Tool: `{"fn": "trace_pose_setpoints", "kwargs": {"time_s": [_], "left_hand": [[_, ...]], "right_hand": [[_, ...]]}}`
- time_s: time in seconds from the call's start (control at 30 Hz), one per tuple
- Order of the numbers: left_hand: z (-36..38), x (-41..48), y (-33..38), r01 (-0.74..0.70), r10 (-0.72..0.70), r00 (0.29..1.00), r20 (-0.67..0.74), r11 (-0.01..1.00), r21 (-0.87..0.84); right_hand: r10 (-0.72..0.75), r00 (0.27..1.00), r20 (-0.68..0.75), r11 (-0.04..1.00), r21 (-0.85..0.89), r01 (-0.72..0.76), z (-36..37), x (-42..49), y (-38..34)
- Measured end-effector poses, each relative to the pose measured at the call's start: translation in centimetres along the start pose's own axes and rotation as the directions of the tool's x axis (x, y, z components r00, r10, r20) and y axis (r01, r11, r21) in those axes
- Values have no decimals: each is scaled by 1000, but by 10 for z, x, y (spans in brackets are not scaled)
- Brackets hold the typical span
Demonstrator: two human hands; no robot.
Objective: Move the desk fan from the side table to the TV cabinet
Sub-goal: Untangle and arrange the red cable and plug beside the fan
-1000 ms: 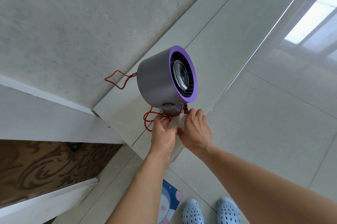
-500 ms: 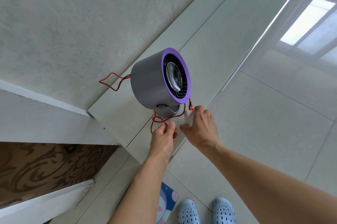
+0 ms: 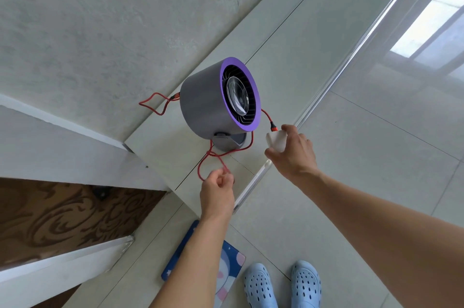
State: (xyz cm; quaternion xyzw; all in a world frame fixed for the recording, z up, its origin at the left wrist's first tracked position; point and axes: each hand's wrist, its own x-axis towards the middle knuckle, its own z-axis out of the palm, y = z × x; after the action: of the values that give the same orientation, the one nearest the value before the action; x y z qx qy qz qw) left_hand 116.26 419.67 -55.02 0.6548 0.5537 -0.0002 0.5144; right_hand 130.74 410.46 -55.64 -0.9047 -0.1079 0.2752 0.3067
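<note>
A pale worktop (image 3: 288, 61) runs along a wall. The desk fan (image 3: 216, 99) stands upright near its front corner, round purple-rimmed face turned toward the front edge. Both hands lie on the near side of the fan, apart from its body; neither touches it. The right hand (image 3: 292, 154) is nearer, just beside the fan's face at the front edge, its grip closed around a small white plug (image 3: 276, 142) from which the red cord (image 3: 216, 154) runs. The cord loops round the fan's foot and out behind it toward the wall. The left hand (image 3: 217, 193) hovers over the front corner, arm reaching straight forward, fingers pinched on a loop of cord. The fan seems placed; tidying the cord likely remains.
</note>
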Motion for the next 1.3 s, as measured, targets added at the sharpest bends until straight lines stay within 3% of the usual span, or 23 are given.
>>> {"fn": "trace_pose_setpoints", "kwargs": {"time_s": [0.3, 0.47, 0.93, 1.07, 1.3], "left_hand": [[-5, 3, 43, -104, 51, 972, -231, 969, -224], [-20, 4, 70, -226, 117, 932, -344, 927, -297], [-64, 38, 117, -316, 180, 848, -499, 927, -202], [-76, 58, 139, -349, 216, 838, -501, 918, -188], [-95, 88, 174, -351, 284, 901, -327, 921, -169]], "right_hand": [[105, 992, -72, 992, 79, -100, -10, 5, -12], [270, 955, -121, 899, 388, -205, -23, 20, -21], [120, 984, -133, 875, 483, -41, -64, 65, -80], [68, 987, -144, 881, 473, 8, -77, 81, -103], [52, 988, -143, 858, 513, 29, -93, 104, -152]]}}
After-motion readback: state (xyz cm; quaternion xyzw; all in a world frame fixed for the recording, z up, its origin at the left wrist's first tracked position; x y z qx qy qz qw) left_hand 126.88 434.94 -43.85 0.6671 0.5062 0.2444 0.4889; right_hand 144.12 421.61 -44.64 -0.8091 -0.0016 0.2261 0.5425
